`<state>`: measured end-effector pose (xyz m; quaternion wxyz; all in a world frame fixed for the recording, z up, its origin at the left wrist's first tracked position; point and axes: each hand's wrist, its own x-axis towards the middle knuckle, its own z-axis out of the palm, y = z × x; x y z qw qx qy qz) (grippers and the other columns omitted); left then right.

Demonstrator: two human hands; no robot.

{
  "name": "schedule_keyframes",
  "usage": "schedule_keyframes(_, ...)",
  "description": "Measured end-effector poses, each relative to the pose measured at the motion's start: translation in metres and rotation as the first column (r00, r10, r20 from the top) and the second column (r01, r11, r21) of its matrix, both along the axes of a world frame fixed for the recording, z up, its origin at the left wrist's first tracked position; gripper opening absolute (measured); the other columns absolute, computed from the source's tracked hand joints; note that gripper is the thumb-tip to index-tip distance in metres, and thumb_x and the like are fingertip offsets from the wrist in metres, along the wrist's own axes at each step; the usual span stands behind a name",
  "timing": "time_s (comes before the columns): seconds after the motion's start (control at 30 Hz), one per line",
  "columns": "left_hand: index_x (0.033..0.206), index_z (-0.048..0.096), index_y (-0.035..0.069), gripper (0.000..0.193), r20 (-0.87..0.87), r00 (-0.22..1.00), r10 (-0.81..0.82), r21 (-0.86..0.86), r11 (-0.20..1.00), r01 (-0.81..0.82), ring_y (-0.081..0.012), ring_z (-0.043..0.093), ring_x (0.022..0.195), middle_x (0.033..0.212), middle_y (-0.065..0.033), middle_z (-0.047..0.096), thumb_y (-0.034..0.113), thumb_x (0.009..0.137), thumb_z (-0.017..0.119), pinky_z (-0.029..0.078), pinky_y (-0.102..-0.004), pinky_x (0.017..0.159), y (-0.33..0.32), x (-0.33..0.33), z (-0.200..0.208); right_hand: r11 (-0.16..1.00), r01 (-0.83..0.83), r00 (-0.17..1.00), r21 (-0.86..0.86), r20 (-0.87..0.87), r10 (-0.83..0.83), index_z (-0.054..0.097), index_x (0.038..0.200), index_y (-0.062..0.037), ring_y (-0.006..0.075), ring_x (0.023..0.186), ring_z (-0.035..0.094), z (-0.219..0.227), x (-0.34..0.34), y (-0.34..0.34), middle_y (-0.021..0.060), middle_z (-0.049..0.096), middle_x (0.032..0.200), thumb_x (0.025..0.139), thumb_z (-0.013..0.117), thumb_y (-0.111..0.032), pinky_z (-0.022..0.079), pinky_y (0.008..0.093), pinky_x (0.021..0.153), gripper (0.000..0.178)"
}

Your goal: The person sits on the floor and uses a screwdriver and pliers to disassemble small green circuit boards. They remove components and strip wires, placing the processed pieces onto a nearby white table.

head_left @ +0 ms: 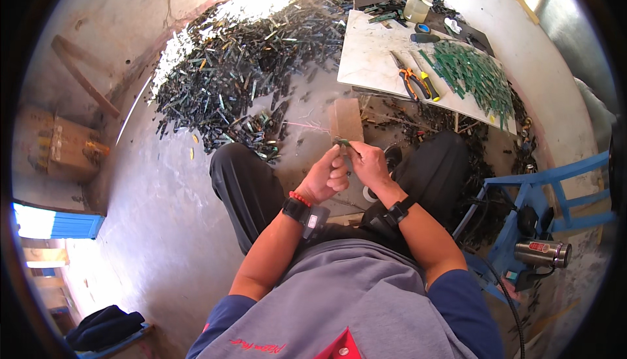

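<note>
From my end I see a grey shirt [353,287] across the lower middle of the frame, with short navy sleeves [454,307] on both sides. Red lettering [258,346] marks its chest, left of a red placket [333,346] with a pale round button [344,351] at the bottom edge. Near centre, the bare left hand [326,176] has red beads [300,198] and a black wrist unit [313,220] with a white label; the bare right hand [370,165] has a black wristband [399,211]. Black trousers [241,176] cover the legs.
</note>
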<state>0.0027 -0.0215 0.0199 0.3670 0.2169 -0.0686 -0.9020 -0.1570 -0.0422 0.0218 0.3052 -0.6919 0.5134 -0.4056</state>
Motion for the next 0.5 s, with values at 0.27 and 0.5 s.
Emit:
schedule_keyframes(0.27,0.074,0.041,0.017,0.043,0.197,0.98,-0.013,-0.069,0.997,0.027,-0.0084,0.022,0.043,0.057,0.0056,0.031,0.049,0.102,0.04,0.023,-0.0242,0.043,0.002,-0.004,-0.001,0.973,-0.078,0.997,0.216,0.035,0.073,0.063,0.089,0.0001,0.0288,0.06,0.06,0.0,-0.008,0.001,0.0158,0.059,0.066,0.094,0.059,-0.018,0.046,0.0354,0.056,0.019)
schedule_keyframes(0.5,0.071,0.038,0.017,0.048,0.251,0.968,0.005,0.008,1.0,-0.007,-0.0089,0.02,0.044,0.056,0.0063,0.027,0.055,0.101,0.04,0.019,-0.0245,0.041,0.0,-0.006,-0.003,0.862,-0.216,0.858,0.458,0.511,-0.057,0.064,0.089,-0.0006,0.0064,0.071,0.055,-0.003,-0.013,-0.003,-0.003,0.061,0.075,0.095,0.06,-0.022,0.045,0.0228,0.063,0.022)
